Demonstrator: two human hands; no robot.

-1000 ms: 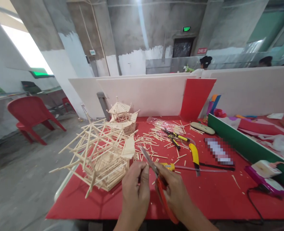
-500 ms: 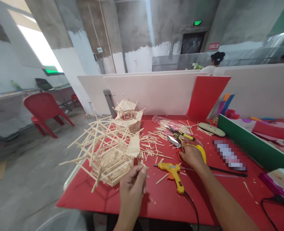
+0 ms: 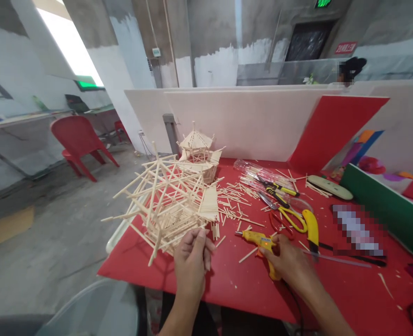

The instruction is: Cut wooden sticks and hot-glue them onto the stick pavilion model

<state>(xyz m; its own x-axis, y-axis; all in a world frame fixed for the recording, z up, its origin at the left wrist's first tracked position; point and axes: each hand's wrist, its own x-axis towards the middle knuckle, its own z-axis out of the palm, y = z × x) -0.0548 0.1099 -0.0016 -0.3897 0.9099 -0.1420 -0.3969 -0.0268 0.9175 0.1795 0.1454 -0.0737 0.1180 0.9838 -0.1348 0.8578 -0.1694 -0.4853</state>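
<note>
My right hand (image 3: 290, 259) is wrapped round the yellow hot glue gun (image 3: 259, 239), whose nozzle points left toward the stick model. My left hand (image 3: 193, 252) is closed in a pinch near the model's front right corner; whatever lies between thumb and fingertips is too small to make out. The model (image 3: 164, 196) is an open frame of pale wooden sticks with a slatted roof panel (image 3: 209, 204) on its right side. Behind it stands a smaller stick pavilion (image 3: 196, 148) with a pointed roof. Loose sticks (image 3: 232, 196) lie scattered to the right of both.
Beyond the glue gun lie red-handled pliers (image 3: 280, 225), yellow-handled scissors (image 3: 294, 219), black-and-yellow pliers (image 3: 274, 190) and a yellow-handled cutter (image 3: 310, 228). A green board (image 3: 381, 210) borders the right side. White panels (image 3: 248, 123) stand behind the red table (image 3: 227, 280). A bin (image 3: 97, 308) is below.
My right hand has left the red-handled tool among the pliers, come back toward me and taken hold of the glue gun. My left hand stays pinched beside the model. The view has shifted.
</note>
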